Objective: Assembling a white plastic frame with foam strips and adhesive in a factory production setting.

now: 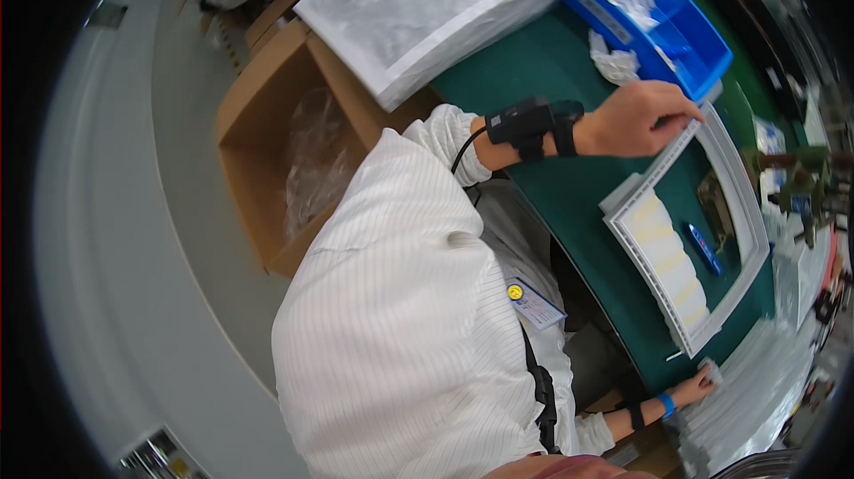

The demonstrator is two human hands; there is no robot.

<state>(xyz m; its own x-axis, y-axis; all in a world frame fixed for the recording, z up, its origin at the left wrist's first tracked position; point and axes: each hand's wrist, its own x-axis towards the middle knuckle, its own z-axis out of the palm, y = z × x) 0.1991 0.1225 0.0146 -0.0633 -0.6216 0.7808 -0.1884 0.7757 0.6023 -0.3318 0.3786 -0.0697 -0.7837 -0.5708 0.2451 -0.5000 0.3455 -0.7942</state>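
Left hand (636,119), right of upper centre, is narrow, its thumb and fingers pinching the top corner of a white frame (754,212). This frame lies over the green table (543,61) at the right of the picture. It looks slightly longer one way, its long axis slanting steeply from upper left to lower right, with one corner pointing up at the fingers and the opposite one down. Inside its left side sits a white pad (667,257) with pale yellow patches, long the same way; a blue pen-like tool (704,249) lies in the opening. Below the frame, at lower right, the right hand (692,388) is closed on a scrap of clear plastic (713,370), beside layered clear sheets (756,390). A blue bin (703,48) stands at upper right, a wrapped panel (427,8) at upper centre, and an open carton (253,150) at left.
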